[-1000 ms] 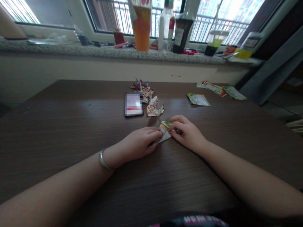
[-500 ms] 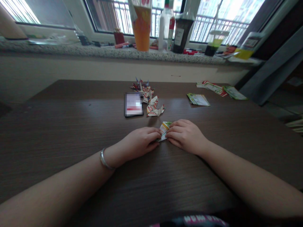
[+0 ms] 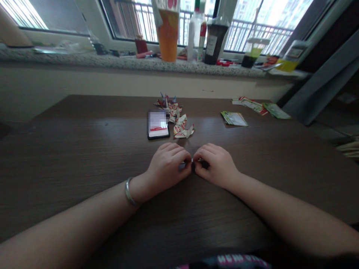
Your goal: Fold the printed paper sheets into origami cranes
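Pale paper (image 3: 182, 164), mostly hidden, is pinched in nearly closed fingertips of left hand (image 3: 168, 164) and right hand (image 3: 217, 164); even pressure and aligned edges are advised.

On the bench (image 3: 84, 149), the phone (image 3: 158, 132) lies behind the left hand (image 3: 168, 164); right of this phone are folded papers (image 3: 180, 130). Farther right, behind the right hand (image 3: 218, 163), lies one paper stack (image 3: 235, 119).
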Demonstrator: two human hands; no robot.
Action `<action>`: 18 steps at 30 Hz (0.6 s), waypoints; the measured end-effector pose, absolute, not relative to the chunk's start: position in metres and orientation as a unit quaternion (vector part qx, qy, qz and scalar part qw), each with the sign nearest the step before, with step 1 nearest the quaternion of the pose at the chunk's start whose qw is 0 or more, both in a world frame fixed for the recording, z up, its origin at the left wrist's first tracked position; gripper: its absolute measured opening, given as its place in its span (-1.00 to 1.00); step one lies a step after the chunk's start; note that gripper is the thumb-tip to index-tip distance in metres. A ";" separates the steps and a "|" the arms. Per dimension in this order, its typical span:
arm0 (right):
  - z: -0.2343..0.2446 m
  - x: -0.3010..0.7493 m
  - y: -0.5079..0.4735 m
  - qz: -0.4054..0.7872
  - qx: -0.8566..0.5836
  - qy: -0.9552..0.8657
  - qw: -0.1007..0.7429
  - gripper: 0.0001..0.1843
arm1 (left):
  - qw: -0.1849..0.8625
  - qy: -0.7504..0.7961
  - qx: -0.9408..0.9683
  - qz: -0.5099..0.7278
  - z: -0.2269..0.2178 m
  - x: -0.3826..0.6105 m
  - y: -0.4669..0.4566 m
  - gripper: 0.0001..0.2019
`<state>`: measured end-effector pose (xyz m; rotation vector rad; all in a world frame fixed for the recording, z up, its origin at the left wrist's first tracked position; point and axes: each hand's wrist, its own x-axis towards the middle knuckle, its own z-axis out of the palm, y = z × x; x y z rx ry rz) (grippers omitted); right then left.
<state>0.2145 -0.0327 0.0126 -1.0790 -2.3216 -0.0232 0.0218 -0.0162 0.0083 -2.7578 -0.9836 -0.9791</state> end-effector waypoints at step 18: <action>0.019 0.213 -0.033 0.098 -0.468 -0.815 0.327 -0.93 | 0.024 -0.339 -0.882 -0.327 0.011 0.020 -0.018 -0.95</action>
